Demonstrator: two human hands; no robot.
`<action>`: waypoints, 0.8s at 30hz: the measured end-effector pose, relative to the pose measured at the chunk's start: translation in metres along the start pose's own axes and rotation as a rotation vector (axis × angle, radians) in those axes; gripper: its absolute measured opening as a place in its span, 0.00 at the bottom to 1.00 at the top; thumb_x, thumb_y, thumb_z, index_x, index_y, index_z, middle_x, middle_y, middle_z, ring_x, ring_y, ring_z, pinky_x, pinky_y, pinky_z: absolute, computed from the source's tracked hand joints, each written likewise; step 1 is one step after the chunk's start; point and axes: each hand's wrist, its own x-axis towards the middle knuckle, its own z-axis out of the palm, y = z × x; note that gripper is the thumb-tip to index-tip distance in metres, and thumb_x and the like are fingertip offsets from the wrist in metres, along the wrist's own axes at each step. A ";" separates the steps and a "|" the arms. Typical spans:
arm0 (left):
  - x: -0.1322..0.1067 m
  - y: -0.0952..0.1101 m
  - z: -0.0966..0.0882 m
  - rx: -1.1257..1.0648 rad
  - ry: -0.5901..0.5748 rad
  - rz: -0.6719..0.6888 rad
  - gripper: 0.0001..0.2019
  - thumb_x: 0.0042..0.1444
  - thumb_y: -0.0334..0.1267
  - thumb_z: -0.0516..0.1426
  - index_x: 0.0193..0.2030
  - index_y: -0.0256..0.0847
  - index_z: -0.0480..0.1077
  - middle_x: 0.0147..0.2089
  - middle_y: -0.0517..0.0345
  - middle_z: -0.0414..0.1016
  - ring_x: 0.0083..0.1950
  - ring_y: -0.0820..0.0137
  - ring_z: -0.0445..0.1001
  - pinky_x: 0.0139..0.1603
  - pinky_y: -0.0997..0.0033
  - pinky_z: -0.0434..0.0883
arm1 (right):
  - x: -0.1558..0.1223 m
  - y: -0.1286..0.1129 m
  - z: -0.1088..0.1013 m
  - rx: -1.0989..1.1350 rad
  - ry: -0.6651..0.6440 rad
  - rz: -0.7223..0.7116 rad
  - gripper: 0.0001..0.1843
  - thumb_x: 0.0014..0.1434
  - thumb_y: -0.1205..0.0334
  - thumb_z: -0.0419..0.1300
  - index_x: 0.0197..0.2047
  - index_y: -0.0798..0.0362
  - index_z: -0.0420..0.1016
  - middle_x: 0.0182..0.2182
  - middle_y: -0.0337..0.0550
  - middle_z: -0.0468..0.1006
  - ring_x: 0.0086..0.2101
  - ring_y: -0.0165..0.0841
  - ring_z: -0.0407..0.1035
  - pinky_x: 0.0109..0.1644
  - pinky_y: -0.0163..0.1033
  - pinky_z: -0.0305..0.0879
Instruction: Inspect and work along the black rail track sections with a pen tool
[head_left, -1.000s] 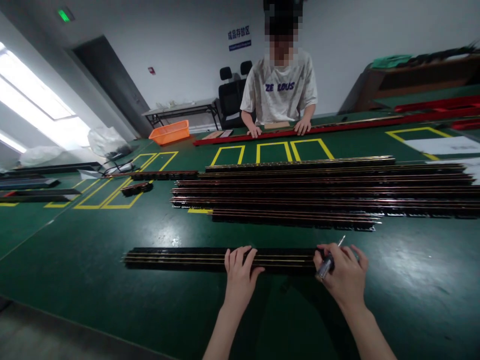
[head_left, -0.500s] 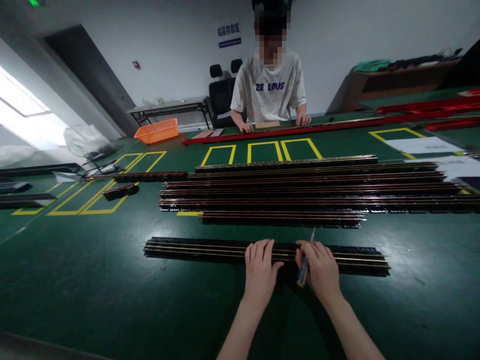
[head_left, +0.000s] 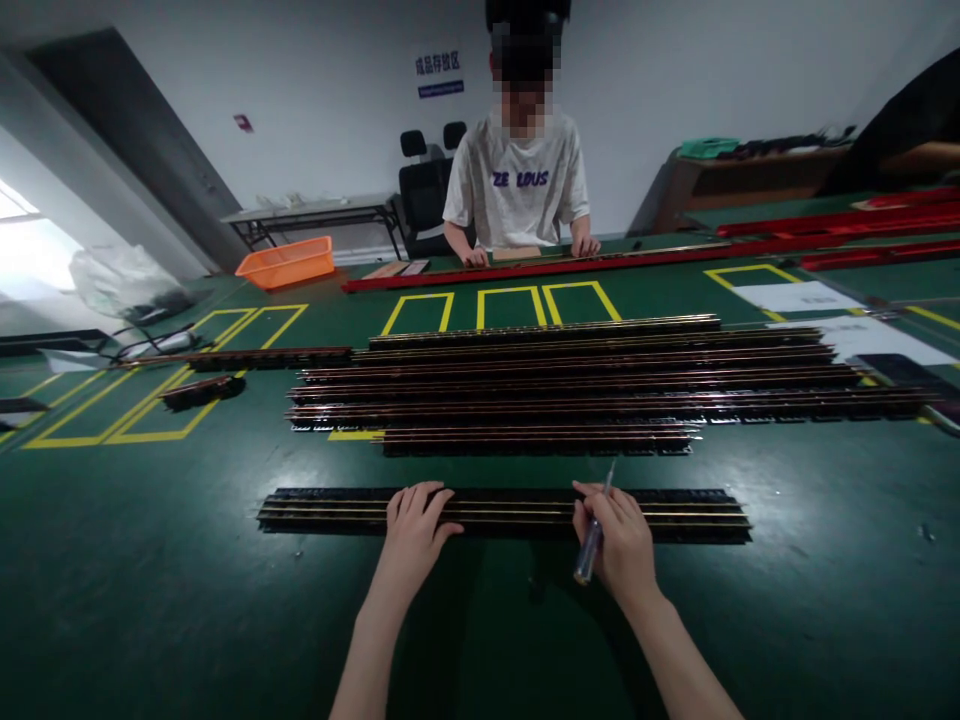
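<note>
Across the lower middle of the frame, a gold-lined black strip (head_left: 517, 513) is overlaid by the left hand (head_left: 414, 522), grip unclear. Set apart, the right hand (head_left: 626, 545) is wrapped around a screwdriver-like tool (head_left: 591, 548) and rested against the strip. Steadying seems in hand; even pressure is probably called for next. Just above, room is limited by dark strips (head_left: 540, 383); at upper centre, a co-worker (head_left: 517, 205) is seen.
</note>
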 end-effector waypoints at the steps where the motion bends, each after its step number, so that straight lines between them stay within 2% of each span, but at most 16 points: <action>1: 0.001 0.004 0.002 -0.002 0.010 0.003 0.15 0.55 0.39 0.56 0.49 0.43 0.67 0.51 0.52 0.70 0.54 0.60 0.67 0.56 0.50 0.59 | 0.000 -0.002 0.001 0.033 0.041 -0.015 0.07 0.58 0.71 0.54 0.31 0.52 0.63 0.38 0.50 0.78 0.38 0.38 0.71 0.41 0.45 0.68; 2: 0.003 0.008 0.004 -0.003 0.022 0.003 0.15 0.55 0.39 0.56 0.49 0.43 0.66 0.51 0.52 0.70 0.54 0.60 0.67 0.56 0.50 0.60 | 0.000 -0.003 0.001 0.055 0.055 -0.029 0.07 0.57 0.72 0.55 0.31 0.52 0.63 0.40 0.52 0.77 0.40 0.38 0.71 0.42 0.46 0.68; 8: 0.014 0.052 0.016 -0.016 0.151 0.003 0.15 0.55 0.40 0.57 0.50 0.42 0.67 0.50 0.51 0.71 0.53 0.60 0.68 0.55 0.51 0.61 | -0.002 -0.009 0.004 0.115 -0.076 -0.060 0.06 0.58 0.71 0.53 0.33 0.50 0.61 0.44 0.52 0.76 0.44 0.38 0.71 0.45 0.49 0.68; 12: 0.025 0.087 0.027 -0.082 0.231 -0.009 0.16 0.54 0.39 0.58 0.49 0.41 0.67 0.49 0.52 0.72 0.51 0.62 0.69 0.55 0.54 0.61 | -0.002 -0.007 0.007 0.092 -0.150 -0.041 0.07 0.59 0.69 0.53 0.31 0.49 0.59 0.48 0.53 0.74 0.49 0.41 0.68 0.49 0.53 0.64; 15: 0.034 0.105 0.033 -0.131 0.270 -0.043 0.15 0.52 0.37 0.60 0.47 0.40 0.68 0.47 0.53 0.73 0.51 0.62 0.69 0.55 0.56 0.61 | -0.003 -0.002 0.011 0.060 -0.165 -0.016 0.08 0.59 0.67 0.54 0.31 0.49 0.57 0.49 0.53 0.73 0.50 0.42 0.66 0.52 0.54 0.61; 20: 0.041 0.111 0.036 -0.181 0.248 -0.015 0.14 0.54 0.35 0.58 0.48 0.41 0.68 0.48 0.54 0.73 0.51 0.64 0.69 0.56 0.54 0.61 | -0.006 0.011 0.018 0.076 -0.131 0.088 0.09 0.59 0.64 0.55 0.31 0.48 0.56 0.45 0.47 0.76 0.46 0.41 0.69 0.50 0.53 0.60; 22: 0.040 0.105 0.036 -0.160 0.240 0.034 0.15 0.55 0.34 0.57 0.50 0.41 0.66 0.49 0.54 0.73 0.53 0.65 0.69 0.58 0.54 0.61 | -0.007 0.015 0.019 0.096 -0.135 0.095 0.10 0.59 0.63 0.55 0.30 0.48 0.55 0.44 0.45 0.76 0.45 0.40 0.69 0.49 0.52 0.60; 24: 0.036 0.094 0.034 -0.093 0.242 0.141 0.17 0.56 0.35 0.56 0.53 0.41 0.65 0.51 0.54 0.73 0.54 0.64 0.69 0.59 0.54 0.61 | -0.007 0.019 0.020 0.109 -0.149 0.096 0.10 0.59 0.64 0.54 0.30 0.48 0.55 0.44 0.44 0.76 0.45 0.40 0.69 0.49 0.52 0.59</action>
